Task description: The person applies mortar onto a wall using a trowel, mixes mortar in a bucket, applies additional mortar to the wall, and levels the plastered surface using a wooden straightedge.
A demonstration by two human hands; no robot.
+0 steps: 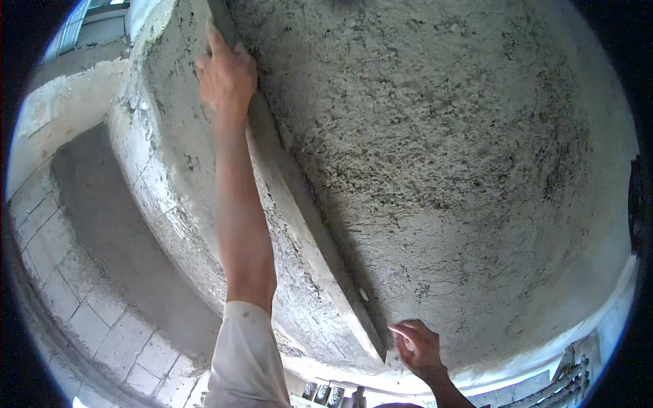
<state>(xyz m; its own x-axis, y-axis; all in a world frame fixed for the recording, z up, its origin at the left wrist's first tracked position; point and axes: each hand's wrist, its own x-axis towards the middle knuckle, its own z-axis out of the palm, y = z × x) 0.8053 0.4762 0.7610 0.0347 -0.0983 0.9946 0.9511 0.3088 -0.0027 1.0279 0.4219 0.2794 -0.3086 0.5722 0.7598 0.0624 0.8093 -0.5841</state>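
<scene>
A long, narrow straightedge board, smeared with grey mortar, lies slantwise against the rough wet plaster wall. It runs from the upper left down to the lower middle. My left hand is on its upper part, arm stretched out, thumb to one side and fingers to the other, the index finger pointing upward. The palm's contact is hidden. Just right of the board's lower end hovers my right hand, fingers loosely bent and apart, with nothing visible in it. A small pale spot shows beside the board.
To the left, a grey plastered band is bordered by pale block masonry. An opening sits at the upper left. Dark rods or poles lie at the lower right, and a dark round object stands at the right edge.
</scene>
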